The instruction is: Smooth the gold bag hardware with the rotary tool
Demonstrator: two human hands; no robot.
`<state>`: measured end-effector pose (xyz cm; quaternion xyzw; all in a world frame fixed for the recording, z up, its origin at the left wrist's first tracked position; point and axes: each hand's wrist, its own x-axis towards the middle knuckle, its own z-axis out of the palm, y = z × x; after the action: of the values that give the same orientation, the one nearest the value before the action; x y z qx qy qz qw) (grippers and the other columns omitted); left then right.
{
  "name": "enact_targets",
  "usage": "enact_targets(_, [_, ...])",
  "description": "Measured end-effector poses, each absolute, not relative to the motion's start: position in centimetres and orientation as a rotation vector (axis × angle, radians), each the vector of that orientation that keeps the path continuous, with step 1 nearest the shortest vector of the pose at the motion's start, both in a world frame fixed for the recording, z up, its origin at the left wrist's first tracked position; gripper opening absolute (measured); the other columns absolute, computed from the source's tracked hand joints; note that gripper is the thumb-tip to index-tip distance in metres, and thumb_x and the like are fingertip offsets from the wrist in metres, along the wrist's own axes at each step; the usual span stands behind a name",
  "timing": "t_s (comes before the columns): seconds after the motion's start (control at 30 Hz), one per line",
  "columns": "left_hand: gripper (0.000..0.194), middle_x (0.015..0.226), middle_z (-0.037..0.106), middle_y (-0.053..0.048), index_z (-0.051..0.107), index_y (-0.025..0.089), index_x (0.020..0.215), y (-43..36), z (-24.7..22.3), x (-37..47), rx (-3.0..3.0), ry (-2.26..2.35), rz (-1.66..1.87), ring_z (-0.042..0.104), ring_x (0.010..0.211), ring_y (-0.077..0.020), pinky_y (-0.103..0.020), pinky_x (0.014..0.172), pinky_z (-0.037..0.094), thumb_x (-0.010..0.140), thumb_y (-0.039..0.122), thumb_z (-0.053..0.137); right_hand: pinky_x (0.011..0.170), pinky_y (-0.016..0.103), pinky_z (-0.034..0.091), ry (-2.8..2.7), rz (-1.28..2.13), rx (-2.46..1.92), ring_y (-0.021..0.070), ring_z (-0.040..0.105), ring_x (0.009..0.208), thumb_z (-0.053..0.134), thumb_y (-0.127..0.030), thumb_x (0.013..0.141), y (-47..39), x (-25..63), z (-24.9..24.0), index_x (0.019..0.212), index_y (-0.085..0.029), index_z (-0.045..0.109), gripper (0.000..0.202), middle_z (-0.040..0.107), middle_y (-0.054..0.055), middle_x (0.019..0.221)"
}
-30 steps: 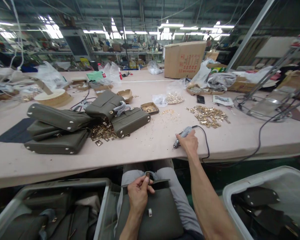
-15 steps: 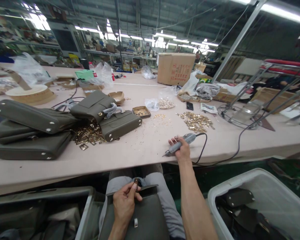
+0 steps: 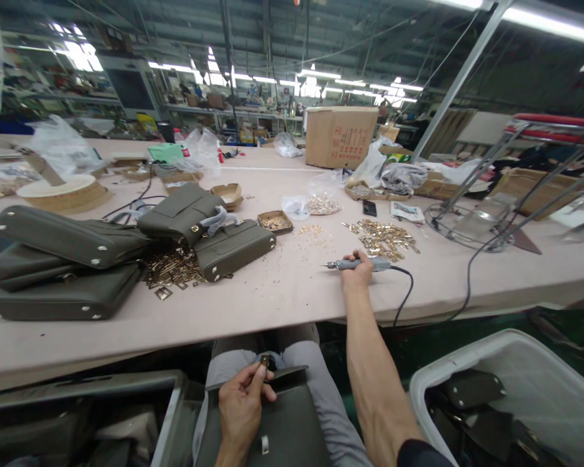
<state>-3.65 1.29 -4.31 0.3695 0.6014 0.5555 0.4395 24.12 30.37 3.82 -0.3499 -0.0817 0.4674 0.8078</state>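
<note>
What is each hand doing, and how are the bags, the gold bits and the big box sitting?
Left hand: pinching a strap end on the lap bag.
Right hand: gripping the corded tool, lying on the table.
Table bags: lying piled.
Gold bits: loose heap.
Cardboard box: upright, closed.

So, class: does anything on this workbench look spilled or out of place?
Yes. Gold metal fittings lie spilled loose between the olive handbags, and tiny gold bits are scattered over the table instead of sitting in the small tray.
</note>
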Motion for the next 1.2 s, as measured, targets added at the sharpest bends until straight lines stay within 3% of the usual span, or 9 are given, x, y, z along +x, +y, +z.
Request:
enact_targets(0.23, [0.043,0.069,0.075,-0.008,0.077,0.012,0.09,1.7,-4.7,-3.4,0.884,1.495,1.398,0.065,0.046,-0.0186,-0.029,0.053,0.058,0.081,0.054,0.075,0.047,0.018,0.05,-0.071,0.974,-0.722,0.0047,0.047,0.046,0.065,-0.011,0.078,33.2,22.8,3.4,0.082,-0.02,0.047,0.021,0.058,-0.007,0.071])
enact_targets(0.43, [0.042,0.075,0.076,-0.009,0.077,0.013,0.089,2.2,-4.4,-3.2,0.873,1.472,1.398,0.065,0.044,-0.0183,-0.029,0.05,0.057,0.079,0.055,0.076,0.046,0.02,0.051,-0.082,0.968,-0.751,0.0059,0.048,0.046,0.072,-0.019,0.078,34.2,22.1,2.7,0.078,-0.019,0.047,0.025,0.06,-0.005,0.07])
enact_targets(0.6, [0.041,0.068,0.075,-0.008,0.078,0.014,0.087,2.5,-3.9,-3.2,0.894,1.491,1.36,0.065,0.044,-0.0184,-0.027,0.048,0.055,0.08,0.055,0.074,0.045,0.022,0.052,-0.108,0.942,-0.774,0.0065,0.048,0.046,0.076,-0.023,0.077,34.6,21.9,2.6,0.078,-0.02,0.047,0.029,0.061,-0.005,0.069])
enact_targets(1.2, [0.045,0.073,0.076,-0.009,0.078,0.013,0.086,2.8,-3.6,-3.4,0.857,1.487,1.374,0.063,0.042,-0.0183,-0.028,0.046,0.055,0.076,0.057,0.076,0.043,0.022,0.052,-0.136,0.901,-0.776,0.0078,0.051,0.048,0.078,-0.021,0.075,34.9,21.7,1.9,0.079,-0.019,0.051,0.027,0.063,-0.003,0.07])
